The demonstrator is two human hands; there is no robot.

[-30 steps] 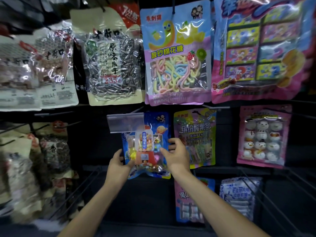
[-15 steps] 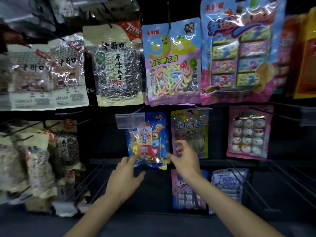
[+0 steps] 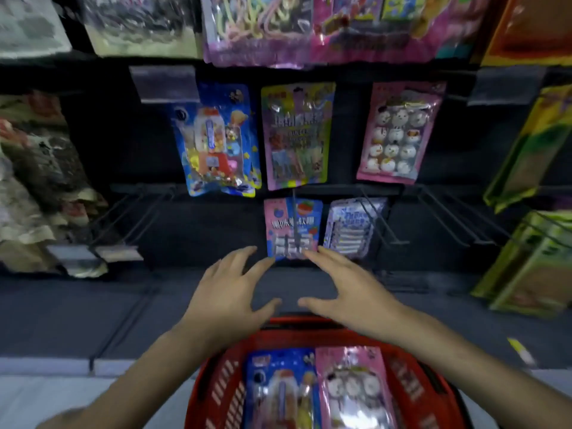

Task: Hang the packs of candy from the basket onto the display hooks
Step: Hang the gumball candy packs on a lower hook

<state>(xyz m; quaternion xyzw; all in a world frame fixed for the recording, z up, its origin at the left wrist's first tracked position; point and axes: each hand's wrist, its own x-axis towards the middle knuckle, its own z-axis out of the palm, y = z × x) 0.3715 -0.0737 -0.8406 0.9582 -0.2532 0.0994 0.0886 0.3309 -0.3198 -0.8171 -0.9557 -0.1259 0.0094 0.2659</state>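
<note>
Below the hands, at the near edge of the view, sits the red basket (image 3: 216, 388) with two packs lying flat in it side by side: a blue pack (image 3: 278, 391) on the left and a pink pack (image 3: 353, 394) on the right. Each lies with its long axis running away from the person toward the display, its top end nearest the far rim.

Both hands are empty. The left hand (image 3: 229, 301) and right hand (image 3: 349, 292) hover palm down with fingers spread and thumbs pointing at each other, close together but not touching. They hang over the basket's far rim, between the packs and the shelf.

So the packs lie back toward the person and lower than the hands. A reach would probably have to come down and inward, not forward. The left hand is nearer the blue pack and the right hand nearer the pink one.

On the display, a matching blue pack (image 3: 216, 140) and a matching pink pack (image 3: 399, 134) already hang in the middle row. Bare hooks (image 3: 448, 215) jut out lower down on the right.
</note>
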